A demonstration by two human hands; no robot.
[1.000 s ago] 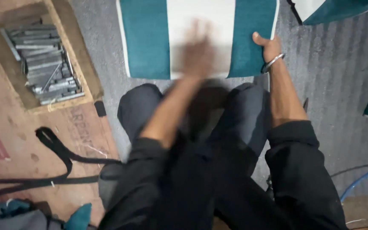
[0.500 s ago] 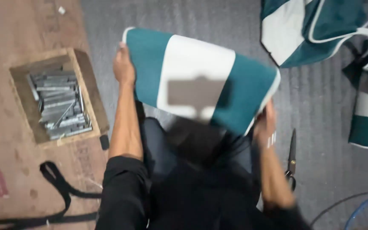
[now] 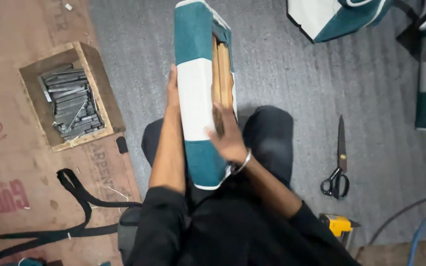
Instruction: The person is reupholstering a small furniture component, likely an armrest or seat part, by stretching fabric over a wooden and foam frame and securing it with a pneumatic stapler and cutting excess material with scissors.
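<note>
Teal-and-white cushion (image 3: 196, 98) on edge over the lap | left hand (image 3: 173, 93) flat against its left face, fingers hidden | right hand (image 3: 229, 140) fingers spread on its open wooden underside | cover on, underside unclosed | scissors (image 3: 338, 162) right of cushion

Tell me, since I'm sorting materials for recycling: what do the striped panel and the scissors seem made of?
Striped panel: teal and white woven-looking fabric, matte, stretched over pale wooden slats that show at its open edge. Scissors: dark metal blades with a dull sheen; black handle loops, possibly coated or plastic.
</note>
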